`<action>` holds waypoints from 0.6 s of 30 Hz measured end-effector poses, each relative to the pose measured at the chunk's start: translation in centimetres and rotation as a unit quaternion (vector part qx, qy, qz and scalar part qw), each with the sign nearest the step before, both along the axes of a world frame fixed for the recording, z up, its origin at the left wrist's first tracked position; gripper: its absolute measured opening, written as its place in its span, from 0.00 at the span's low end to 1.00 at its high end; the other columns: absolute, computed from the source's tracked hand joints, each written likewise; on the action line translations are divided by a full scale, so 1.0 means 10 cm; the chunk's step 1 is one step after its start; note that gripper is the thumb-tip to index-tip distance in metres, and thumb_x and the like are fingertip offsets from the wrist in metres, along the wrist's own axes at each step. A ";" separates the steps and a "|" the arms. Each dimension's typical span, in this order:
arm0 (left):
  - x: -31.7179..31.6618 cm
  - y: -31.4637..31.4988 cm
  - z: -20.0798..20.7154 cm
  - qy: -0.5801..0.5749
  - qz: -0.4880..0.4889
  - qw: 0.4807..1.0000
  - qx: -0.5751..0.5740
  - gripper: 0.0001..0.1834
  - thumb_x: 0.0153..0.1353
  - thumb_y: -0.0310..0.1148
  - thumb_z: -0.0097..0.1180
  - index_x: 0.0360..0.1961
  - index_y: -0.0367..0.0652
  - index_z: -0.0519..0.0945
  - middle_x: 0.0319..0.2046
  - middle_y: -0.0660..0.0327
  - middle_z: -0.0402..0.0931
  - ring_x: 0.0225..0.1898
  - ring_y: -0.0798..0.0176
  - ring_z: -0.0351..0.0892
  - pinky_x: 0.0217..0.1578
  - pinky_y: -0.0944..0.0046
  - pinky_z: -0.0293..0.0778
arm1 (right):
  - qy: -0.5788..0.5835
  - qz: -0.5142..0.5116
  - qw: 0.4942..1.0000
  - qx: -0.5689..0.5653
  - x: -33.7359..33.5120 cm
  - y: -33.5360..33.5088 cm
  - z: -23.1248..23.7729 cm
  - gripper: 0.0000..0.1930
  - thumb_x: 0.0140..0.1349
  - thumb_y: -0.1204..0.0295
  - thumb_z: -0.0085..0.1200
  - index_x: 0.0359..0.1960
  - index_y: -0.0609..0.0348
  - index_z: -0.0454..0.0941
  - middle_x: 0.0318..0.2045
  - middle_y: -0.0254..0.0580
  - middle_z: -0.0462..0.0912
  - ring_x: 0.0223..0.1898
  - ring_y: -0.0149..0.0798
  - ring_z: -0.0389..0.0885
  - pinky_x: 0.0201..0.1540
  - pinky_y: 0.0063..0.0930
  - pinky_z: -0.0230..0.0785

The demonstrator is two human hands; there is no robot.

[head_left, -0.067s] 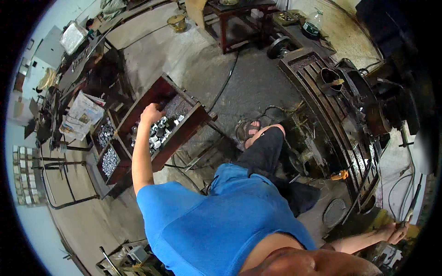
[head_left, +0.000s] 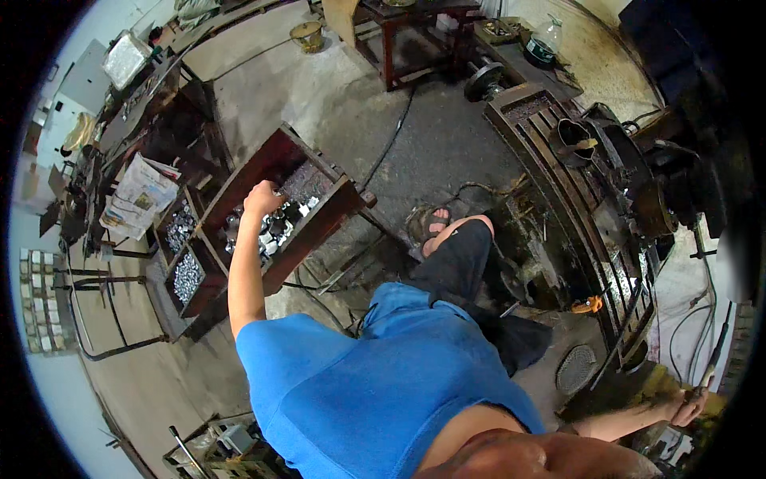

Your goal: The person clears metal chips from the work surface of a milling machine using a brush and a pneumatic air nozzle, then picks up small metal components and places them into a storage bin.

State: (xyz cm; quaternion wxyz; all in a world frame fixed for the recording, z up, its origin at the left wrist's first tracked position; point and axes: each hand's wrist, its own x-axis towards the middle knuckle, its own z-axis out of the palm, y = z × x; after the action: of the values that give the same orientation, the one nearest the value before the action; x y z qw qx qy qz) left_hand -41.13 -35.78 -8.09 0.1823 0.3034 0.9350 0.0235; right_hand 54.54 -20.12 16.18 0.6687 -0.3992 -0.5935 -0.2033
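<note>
My left hand (head_left: 262, 198) is over a dark reddish-brown box (head_left: 275, 153), its fingers curled down among shiny metal pieces (head_left: 275, 235). What the fingertips hold, if anything, is hidden. Two smaller compartments join the box's left side, one with silvery metal parts (head_left: 180, 227) and one with small metal pieces (head_left: 188, 277). Far to the right, my right hand (head_left: 690, 405) is wrapped round the lower end of a long dark lever (head_left: 720, 343) that slants upward.
A slatted metal bench (head_left: 570, 191) runs along the right, with an orange object (head_left: 587, 304) by its edge. Newspaper (head_left: 142, 195) lies left of the box. A dark wooden table (head_left: 391, 44) and a bucket (head_left: 307, 37) stand farther off. A cable (head_left: 392, 144) crosses the floor.
</note>
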 end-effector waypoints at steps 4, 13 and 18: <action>0.18 0.00 -0.04 0.080 -0.076 0.993 -0.045 0.22 0.39 0.41 0.60 0.38 0.44 0.78 0.38 0.53 0.77 0.42 0.52 0.76 0.43 0.54 0.71 | -0.025 -0.075 0.997 -0.014 0.12 0.07 0.10 0.11 0.60 0.77 0.37 0.39 0.70 0.70 0.44 0.49 0.75 0.42 0.39 0.73 0.48 0.29 0.63; 0.07 0.10 -0.48 0.153 -0.283 0.942 -0.097 0.10 0.41 0.35 0.56 0.27 0.43 0.75 0.30 0.53 0.76 0.34 0.51 0.77 0.34 0.53 0.72 | -0.120 -0.044 0.988 -0.090 -0.38 -0.07 0.76 0.22 0.61 0.63 0.39 0.42 0.75 0.71 0.48 0.59 0.71 0.49 0.50 0.71 0.51 0.41 0.64; 0.02 -0.04 -0.51 0.203 -0.336 0.919 0.007 0.09 0.35 0.32 0.54 0.23 0.44 0.73 0.23 0.53 0.75 0.28 0.47 0.76 0.28 0.50 0.71 | -0.172 0.086 0.981 0.006 -0.59 0.12 1.44 0.13 0.58 0.80 0.38 0.37 0.71 0.75 0.39 0.58 0.77 0.41 0.48 0.77 0.44 0.33 0.69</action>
State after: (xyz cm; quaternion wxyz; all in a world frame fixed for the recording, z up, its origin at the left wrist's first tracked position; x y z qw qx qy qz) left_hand -40.97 -36.16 -13.18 -0.0168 0.5995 0.7945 -0.0950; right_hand 48.66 -18.96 30.58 0.5742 -0.3017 -0.7303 -0.2141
